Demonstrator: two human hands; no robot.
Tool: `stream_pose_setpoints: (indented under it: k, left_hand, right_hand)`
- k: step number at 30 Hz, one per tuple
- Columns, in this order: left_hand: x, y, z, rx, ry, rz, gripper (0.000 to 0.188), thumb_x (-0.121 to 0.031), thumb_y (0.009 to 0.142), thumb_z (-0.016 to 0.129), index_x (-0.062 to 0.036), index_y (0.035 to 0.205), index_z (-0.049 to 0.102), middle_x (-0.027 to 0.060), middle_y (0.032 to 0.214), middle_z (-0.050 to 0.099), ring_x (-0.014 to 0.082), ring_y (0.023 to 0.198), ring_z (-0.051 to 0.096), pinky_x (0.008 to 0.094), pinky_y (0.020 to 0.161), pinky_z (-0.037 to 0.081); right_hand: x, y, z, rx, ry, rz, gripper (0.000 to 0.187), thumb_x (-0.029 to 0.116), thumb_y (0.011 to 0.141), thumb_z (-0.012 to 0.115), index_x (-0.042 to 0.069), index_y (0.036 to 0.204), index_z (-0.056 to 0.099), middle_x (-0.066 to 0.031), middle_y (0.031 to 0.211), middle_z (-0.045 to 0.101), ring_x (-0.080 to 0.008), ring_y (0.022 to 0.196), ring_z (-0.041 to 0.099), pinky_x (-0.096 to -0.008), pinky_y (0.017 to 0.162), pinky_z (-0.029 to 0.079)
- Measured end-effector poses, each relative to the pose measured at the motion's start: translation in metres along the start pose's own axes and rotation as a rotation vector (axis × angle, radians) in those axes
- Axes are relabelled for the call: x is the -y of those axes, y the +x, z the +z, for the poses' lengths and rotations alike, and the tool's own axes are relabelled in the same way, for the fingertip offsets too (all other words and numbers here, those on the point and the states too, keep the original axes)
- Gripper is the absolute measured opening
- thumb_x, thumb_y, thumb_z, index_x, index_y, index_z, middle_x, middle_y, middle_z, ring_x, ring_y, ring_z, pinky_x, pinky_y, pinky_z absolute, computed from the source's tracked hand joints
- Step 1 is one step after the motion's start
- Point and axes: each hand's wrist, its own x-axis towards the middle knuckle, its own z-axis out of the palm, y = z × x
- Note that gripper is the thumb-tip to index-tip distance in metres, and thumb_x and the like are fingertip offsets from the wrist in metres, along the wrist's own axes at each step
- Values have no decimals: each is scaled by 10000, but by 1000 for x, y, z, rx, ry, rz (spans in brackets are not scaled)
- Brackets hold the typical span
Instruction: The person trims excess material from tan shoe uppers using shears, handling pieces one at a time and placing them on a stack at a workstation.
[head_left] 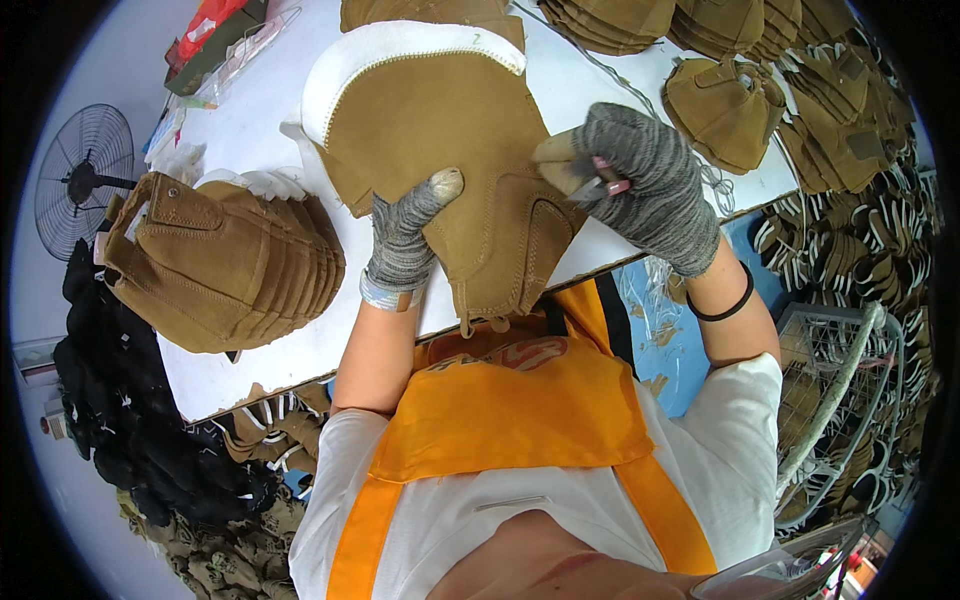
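Observation:
A brown suede boot upper [430, 120] with a white stitched edge lies spread on the white table in front of me. My left hand [404, 240], in a grey knit glove with a bare thumb, grips its near part. The thumb presses on top and the fingers are hidden underneath. My right hand [655, 190], gloved alike, is closed at the upper's right edge. It holds what looks like small snips [614, 187] with a metal blade and a pink part, partly covered by the fingers. Whether the right fingertips touch the upper, I cannot tell.
A stack of brown uppers [230, 265] stands at the left. Further uppers [725, 110] are piled at the far right, beside a thin cable [610, 72]. A wire basket [830, 400] stands at my right, a fan [85, 180] at the left, and a box [215, 50] sits far left.

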Motion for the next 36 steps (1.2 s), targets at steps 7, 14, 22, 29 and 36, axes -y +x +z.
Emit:
stream_pose_setpoints:
  k: [7,14,22,29,36]
  left_hand:
    - [3,0,-7,-23,120,16,533,-183,711,734,27,1151,519,139,1043,605,237,947,605,340,835,513]
    - [5,-1,-8,-63,279,71,490,-157,707,741,14,1122,545,112,1023,611,208,898,609,325,808,516]
    - [4,2,-6,-50,109,117,587,-224,707,748,14,1182,496,131,1075,593,227,945,599,352,830,514]
    - [0,-2,-3,-36,177,110,557,-214,732,716,30,1182,498,150,1059,599,251,904,619,359,805,528]
    - [-1,-3,-8,-17,133,27,478,-195,746,708,31,1132,537,145,1024,612,231,880,625,338,770,535]
  right_hand:
    - [18,32,0,365,49,170,202,-29,723,630,46,911,628,-69,833,598,-215,749,614,-265,675,512]
    - [-7,22,22,240,415,357,91,100,784,628,45,854,606,-84,770,578,-233,711,590,-296,654,492]
    - [5,28,4,118,-157,157,166,127,749,694,52,776,548,-41,675,510,-182,606,523,-264,594,471]
    - [4,41,0,325,-33,30,155,40,733,644,52,884,609,-66,794,588,-195,718,605,-271,644,500]
    - [7,54,4,499,-18,136,149,54,770,619,65,919,622,-66,841,636,-192,795,634,-280,707,506]
